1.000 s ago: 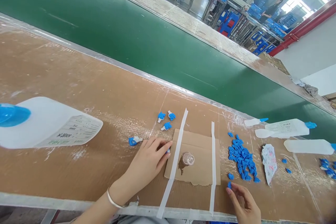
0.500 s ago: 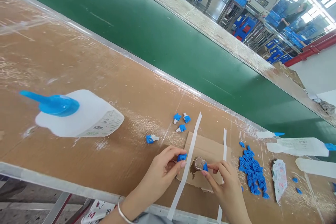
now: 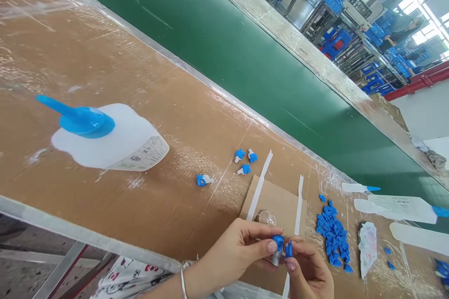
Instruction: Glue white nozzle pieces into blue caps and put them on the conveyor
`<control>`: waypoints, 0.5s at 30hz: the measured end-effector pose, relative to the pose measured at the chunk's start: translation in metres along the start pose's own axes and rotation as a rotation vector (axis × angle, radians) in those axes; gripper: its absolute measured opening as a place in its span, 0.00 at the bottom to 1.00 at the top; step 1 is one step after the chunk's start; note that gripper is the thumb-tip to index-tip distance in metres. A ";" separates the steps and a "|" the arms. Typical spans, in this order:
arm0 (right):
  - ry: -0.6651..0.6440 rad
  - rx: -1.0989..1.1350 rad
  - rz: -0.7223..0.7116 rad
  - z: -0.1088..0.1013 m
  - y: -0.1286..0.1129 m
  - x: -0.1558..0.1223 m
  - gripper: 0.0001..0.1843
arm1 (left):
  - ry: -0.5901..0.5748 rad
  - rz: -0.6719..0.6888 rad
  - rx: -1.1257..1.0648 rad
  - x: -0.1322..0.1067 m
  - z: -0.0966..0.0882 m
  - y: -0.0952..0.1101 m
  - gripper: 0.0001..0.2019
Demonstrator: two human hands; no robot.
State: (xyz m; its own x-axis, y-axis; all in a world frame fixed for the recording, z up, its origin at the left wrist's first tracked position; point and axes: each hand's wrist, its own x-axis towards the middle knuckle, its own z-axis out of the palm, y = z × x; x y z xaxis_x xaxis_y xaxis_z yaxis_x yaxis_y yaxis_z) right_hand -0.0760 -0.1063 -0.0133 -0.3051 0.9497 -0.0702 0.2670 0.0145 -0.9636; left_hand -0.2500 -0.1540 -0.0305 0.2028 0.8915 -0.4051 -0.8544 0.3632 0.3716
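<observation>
My left hand is closed in a pinch around a blue plastic part with a pale grey stem, which points down. Close to its right, my right hand pinches a small blue plastic piece between thumb and fingers. The two parts are held almost side by side; whether they touch I cannot tell. Just beyond the fingers, a small round clear cup rests on a cardboard sheet, partly hidden by my left hand. To the right lies a pile of small blue pieces.
Several blue-and-white assembled parts lie left of the cardboard. A large white bottle with a blue nozzle stands further left. White bottles and a crumpled printed wad are at right. A green conveyor belt runs behind the table.
My right hand has drawn its blue piece back from the round cup. Both hands have come together nearer to me, bringing the two parts close. The view has shifted slightly.
</observation>
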 end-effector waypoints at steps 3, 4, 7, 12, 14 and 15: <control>-0.051 -0.012 -0.006 0.003 -0.007 0.000 0.06 | 0.004 -0.008 0.019 -0.001 0.002 -0.002 0.28; -0.062 -0.024 -0.006 0.004 -0.009 0.000 0.06 | 0.004 -0.006 0.031 -0.002 0.002 -0.002 0.27; -0.073 -0.079 -0.031 0.003 -0.010 0.000 0.06 | -0.016 0.012 0.068 -0.003 0.002 -0.002 0.26; -0.077 -0.301 -0.203 0.007 -0.015 0.001 0.07 | -0.037 0.028 0.149 -0.001 -0.001 -0.001 0.26; -0.153 -0.450 -0.271 0.010 -0.022 0.000 0.09 | -0.032 0.020 0.189 0.001 -0.003 -0.003 0.26; -0.197 -0.501 -0.291 0.011 -0.025 -0.001 0.11 | -0.030 0.008 0.206 0.003 -0.004 -0.003 0.26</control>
State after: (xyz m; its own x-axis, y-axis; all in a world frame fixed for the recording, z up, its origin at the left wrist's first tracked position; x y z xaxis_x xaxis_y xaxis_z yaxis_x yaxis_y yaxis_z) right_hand -0.0919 -0.1110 0.0081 -0.5807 0.8096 0.0850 0.5303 0.4555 -0.7151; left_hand -0.2485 -0.1537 -0.0358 0.2131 0.9013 -0.3773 -0.7410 0.4007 0.5388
